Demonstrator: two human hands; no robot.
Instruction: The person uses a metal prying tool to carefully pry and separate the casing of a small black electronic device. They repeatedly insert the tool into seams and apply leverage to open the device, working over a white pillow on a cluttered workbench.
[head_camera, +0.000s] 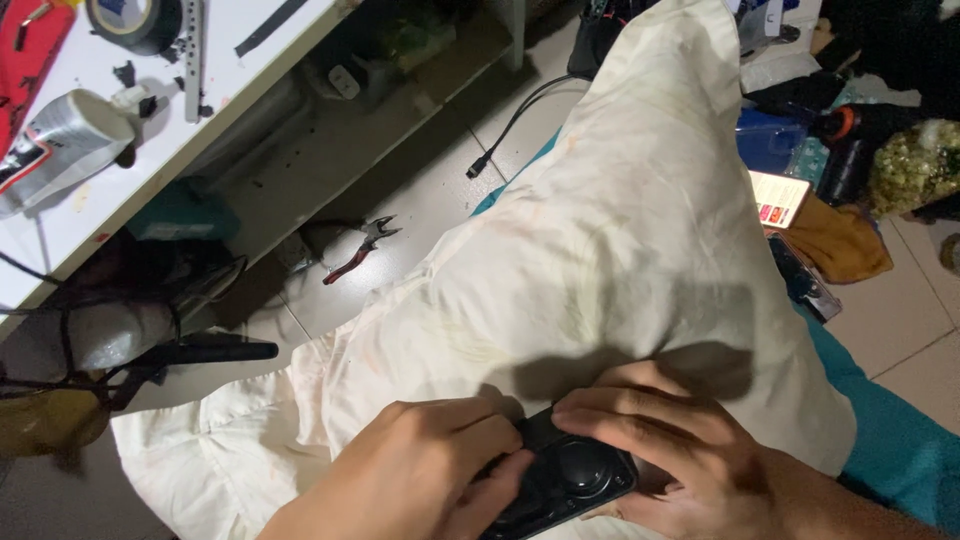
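Note:
A small black speaker with round cones lies on a cream cloth spread over my lap, at the bottom of the view. My left hand wraps its left end, thumb on the front face. My right hand covers its right end, fingers curled over the top edge. Both hands hold the speaker together.
A white workbench at upper left carries a roll of dark tape, a foil-wrapped object and small parts. Red-handled pliers and a black cable lie on the tiled floor. Clutter and a lit phone sit at right.

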